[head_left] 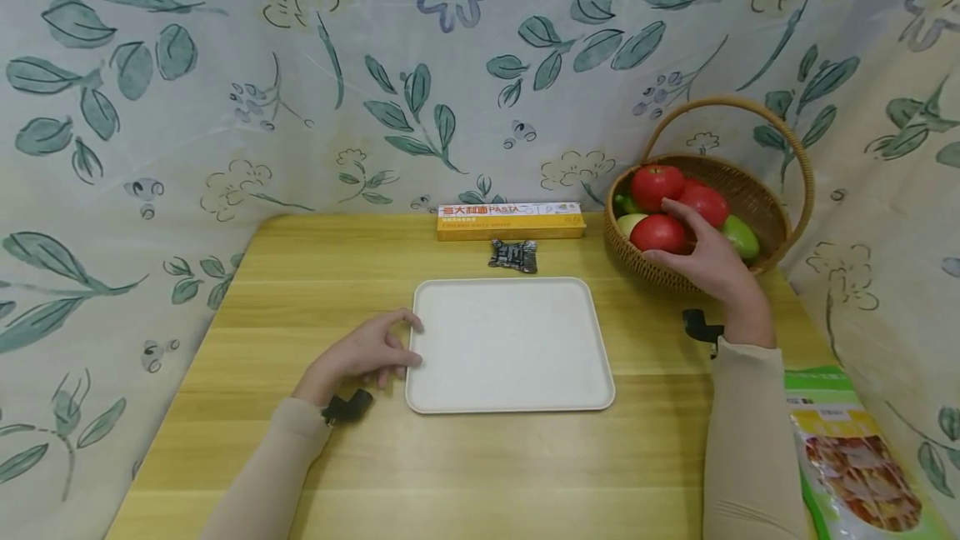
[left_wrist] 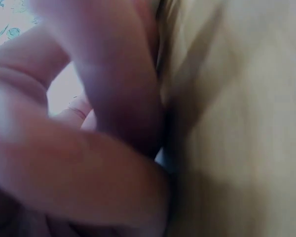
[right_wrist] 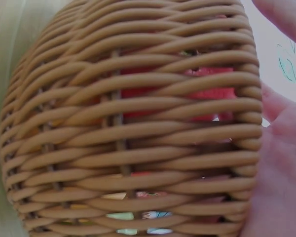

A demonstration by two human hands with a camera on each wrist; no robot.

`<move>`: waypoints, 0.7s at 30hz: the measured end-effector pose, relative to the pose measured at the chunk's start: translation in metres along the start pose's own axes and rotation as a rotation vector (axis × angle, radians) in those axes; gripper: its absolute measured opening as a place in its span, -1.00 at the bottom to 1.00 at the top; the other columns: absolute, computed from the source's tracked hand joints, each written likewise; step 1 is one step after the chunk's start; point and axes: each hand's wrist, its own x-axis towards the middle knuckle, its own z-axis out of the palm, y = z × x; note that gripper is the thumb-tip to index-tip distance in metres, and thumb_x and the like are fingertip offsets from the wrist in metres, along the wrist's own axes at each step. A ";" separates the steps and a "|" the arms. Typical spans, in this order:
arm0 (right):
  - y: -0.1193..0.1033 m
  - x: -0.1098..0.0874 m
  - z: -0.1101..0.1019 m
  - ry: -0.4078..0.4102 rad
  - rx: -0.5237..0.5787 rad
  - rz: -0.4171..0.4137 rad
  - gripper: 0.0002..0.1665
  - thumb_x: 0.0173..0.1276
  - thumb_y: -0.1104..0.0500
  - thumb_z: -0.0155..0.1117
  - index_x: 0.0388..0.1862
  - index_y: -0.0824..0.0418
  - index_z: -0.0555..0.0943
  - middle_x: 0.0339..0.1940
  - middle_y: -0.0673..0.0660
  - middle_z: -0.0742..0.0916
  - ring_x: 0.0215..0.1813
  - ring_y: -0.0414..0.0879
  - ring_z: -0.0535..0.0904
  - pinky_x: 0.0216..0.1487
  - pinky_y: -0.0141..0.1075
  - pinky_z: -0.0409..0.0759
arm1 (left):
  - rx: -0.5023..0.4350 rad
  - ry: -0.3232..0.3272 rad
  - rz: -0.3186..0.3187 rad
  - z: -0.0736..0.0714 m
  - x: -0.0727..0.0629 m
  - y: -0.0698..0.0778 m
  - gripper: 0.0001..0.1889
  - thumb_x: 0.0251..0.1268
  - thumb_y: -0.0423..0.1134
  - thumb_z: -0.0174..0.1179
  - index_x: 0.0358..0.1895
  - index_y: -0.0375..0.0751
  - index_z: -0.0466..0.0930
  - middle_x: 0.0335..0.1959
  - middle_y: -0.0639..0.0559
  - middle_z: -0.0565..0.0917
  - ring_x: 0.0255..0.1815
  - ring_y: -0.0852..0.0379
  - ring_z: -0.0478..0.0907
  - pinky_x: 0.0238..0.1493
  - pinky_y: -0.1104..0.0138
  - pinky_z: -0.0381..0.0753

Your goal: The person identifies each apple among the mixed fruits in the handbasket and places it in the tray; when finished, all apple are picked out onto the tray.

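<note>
My left hand (head_left: 367, 350) is at the left side of a white rectangular tray (head_left: 510, 348), its thumb and index finger touching the rim a little apart. In the left wrist view its bent fingers (left_wrist: 89, 177) reach down close to the wooden table. My right hand (head_left: 711, 257) reaches over the front of a wicker basket (head_left: 652, 267), with thumb and fingers spread around the front red apple (head_left: 657, 234). Two more red apples, one at the back (head_left: 657, 183), lie beside it. In the right wrist view, the basket's weave (right_wrist: 138, 108) hides most of the fruit.
Behind the tray lie a yellow pasta box (head_left: 510, 223) and a small dark wrapped packet (head_left: 513, 256). A green fruit (head_left: 741, 237) sits in the basket under its arched handle (head_left: 804, 165). A green-and-yellow food bag (head_left: 862, 465) lies by my right forearm. Patterned cloth (head_left: 375, 23) hangs behind the table.
</note>
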 end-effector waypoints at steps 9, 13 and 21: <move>0.002 0.002 -0.002 -0.026 -0.029 -0.007 0.15 0.47 -0.26 0.39 0.79 -0.08 -0.03 0.72 0.47 0.18 0.60 0.54 0.17 0.50 0.56 0.20 | -0.026 -0.025 -0.012 -0.003 0.000 0.001 -0.38 0.34 -0.09 0.49 0.35 0.00 0.36 -0.50 -0.01 0.76 -0.71 0.12 0.65 -0.72 0.41 0.39; 0.004 0.002 -0.001 -0.023 -0.034 -0.019 0.08 0.51 -0.22 0.35 0.79 -0.03 0.01 0.72 0.46 0.18 0.61 0.54 0.16 0.51 0.56 0.18 | -0.034 -0.028 -0.009 -0.003 0.000 0.001 -0.37 0.34 -0.10 0.49 0.35 -0.03 0.35 -0.50 -0.02 0.76 -0.71 0.11 0.65 -0.72 0.41 0.39; 0.006 0.001 0.001 0.011 -0.035 -0.069 -0.07 0.56 -0.06 0.35 0.73 0.10 0.15 0.66 0.47 0.29 0.58 0.49 0.23 0.53 0.51 0.23 | -0.041 -0.029 0.003 -0.001 -0.001 0.000 -0.38 0.34 -0.13 0.49 0.35 -0.07 0.36 -0.51 -0.02 0.75 -0.73 0.13 0.63 -0.73 0.40 0.40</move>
